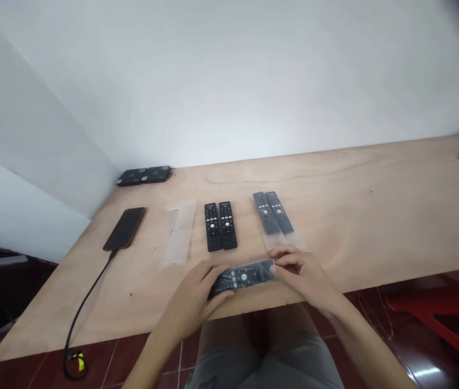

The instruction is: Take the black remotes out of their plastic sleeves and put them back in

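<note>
A black remote in a clear plastic sleeve (249, 274) lies sideways near the table's front edge. My left hand (197, 294) grips its left end, thumb below and fingers above. At the right end, my right hand (300, 273) pinches the sleeve between thumb and fingers. Behind them, two bare black remotes (220, 226) lie side by side. Two more remotes in plastic sleeves (274, 216) lie to their right, their near ends just behind my right hand. Flat empty plastic sleeves (179, 232) rest left of the bare remotes.
A phone (125, 228) lies on the left of the wooden table (375, 216), its black cable (81, 308) hanging over the front edge. Two black boxes (144, 175) sit at the back left by the wall. A red stool (436, 308) stands at the lower right.
</note>
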### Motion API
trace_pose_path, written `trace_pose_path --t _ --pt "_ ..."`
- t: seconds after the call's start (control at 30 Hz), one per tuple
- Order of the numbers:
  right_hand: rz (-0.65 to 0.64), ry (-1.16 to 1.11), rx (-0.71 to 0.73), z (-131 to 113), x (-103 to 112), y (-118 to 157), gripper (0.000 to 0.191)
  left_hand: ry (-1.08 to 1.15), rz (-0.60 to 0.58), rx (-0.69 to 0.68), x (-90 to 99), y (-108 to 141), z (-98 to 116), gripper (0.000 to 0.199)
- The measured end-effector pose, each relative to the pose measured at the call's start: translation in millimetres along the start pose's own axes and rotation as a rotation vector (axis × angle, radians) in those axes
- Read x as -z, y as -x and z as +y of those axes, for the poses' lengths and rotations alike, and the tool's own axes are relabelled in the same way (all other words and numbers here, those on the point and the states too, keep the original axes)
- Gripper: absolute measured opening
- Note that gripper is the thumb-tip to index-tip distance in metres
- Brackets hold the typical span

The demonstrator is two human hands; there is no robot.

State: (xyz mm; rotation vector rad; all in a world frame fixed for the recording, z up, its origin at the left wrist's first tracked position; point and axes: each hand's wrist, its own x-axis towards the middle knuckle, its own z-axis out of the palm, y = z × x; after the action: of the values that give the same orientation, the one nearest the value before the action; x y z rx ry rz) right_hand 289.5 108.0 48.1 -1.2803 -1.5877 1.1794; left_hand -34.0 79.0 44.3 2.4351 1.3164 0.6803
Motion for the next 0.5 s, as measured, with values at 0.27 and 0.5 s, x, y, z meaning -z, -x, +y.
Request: trace_pose_path --t 0.27,0.5 --pt "0.174 -0.223 -0.199 14.6 36.3 11.1 0.044 -0.002 -0.044 0.066 14.5 11.6 -14.4 0.03" --pt "0.32 -0.328 -0.167 27.7 47.2 21.1 0.05 -0.056 -0.063 0.079 30.5 25.8 -23.1 0.03"
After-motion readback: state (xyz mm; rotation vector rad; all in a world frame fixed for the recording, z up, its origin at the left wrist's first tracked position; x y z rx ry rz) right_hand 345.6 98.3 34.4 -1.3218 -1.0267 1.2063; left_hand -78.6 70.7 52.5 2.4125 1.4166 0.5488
